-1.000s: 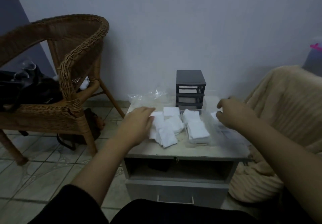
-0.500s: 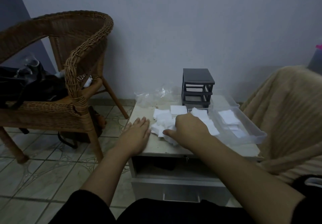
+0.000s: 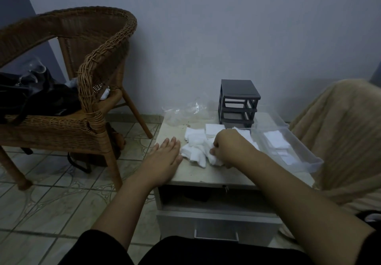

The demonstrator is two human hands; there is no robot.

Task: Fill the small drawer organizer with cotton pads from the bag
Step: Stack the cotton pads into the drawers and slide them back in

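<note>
White square cotton pads (image 3: 195, 145) lie in a loose heap on the small bedside table (image 3: 198, 174). My right hand (image 3: 228, 149) sits over the heap's right side, fingers curled round a few pads. My left hand (image 3: 165, 157) rests flat on the table's left edge, just touching the heap. A dark grey drawer organizer (image 3: 238, 104) with its slots empty stands at the back by the wall. Its clear drawer (image 3: 288, 147) lies on the table's right side with a few pads inside. The empty clear plastic bag (image 3: 183, 112) is crumpled at the back left.
A wicker chair (image 3: 82, 83) holding a black bag (image 3: 31, 97) stands left of the table on a tiled floor. A beige blanket (image 3: 342, 137) covers a seat on the right. The table has an open shelf and a drawer (image 3: 216, 229) below its top.
My right hand came from the clear drawer over to the heap and has curled its fingers round some pads. My left hand slid back to the table's left edge and lies flat.
</note>
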